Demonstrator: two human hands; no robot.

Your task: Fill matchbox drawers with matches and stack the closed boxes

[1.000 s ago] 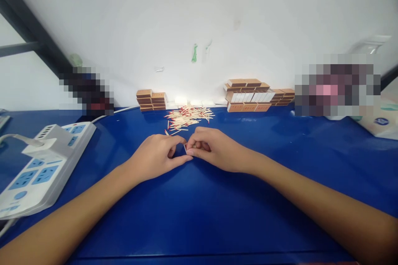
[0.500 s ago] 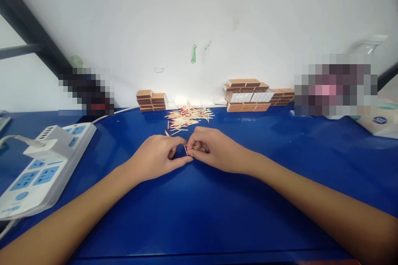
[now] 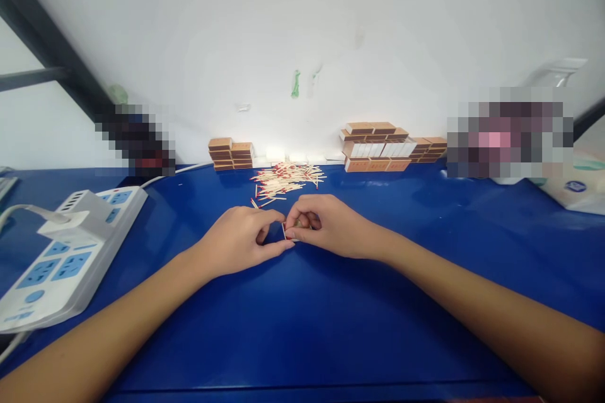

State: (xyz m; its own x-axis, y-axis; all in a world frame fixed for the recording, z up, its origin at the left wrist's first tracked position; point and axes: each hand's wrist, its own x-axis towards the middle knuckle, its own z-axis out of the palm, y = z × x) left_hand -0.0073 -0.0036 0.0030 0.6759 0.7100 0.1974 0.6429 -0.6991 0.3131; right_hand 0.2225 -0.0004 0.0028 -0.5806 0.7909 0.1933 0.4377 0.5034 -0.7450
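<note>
A small matchbox tray (image 3: 284, 232) sits low over the blue table, mostly covered by my fingers. My left hand (image 3: 243, 237) holds its left end between thumb and forefinger. My right hand (image 3: 326, 225) is closed in a pinch over the tray, its fingertips on matches (image 3: 289, 234) whose red heads show at the left end. How many matches lie under the fingers is hidden. Just beyond both hands spreads a loose pile of red-tipped matches (image 3: 283, 179).
Stacked matchboxes stand against the wall, a small stack (image 3: 230, 154) at left and a larger one (image 3: 377, 148) at right. White trays (image 3: 297, 158) lie behind the match pile. A power strip (image 3: 70, 258) with a plugged-in charger occupies the left side of the blue table (image 3: 293, 327).
My right hand has shifted slightly over the tray, and more red match heads show at its left end. My left hand keeps its hold. The view has moved very slightly.
</note>
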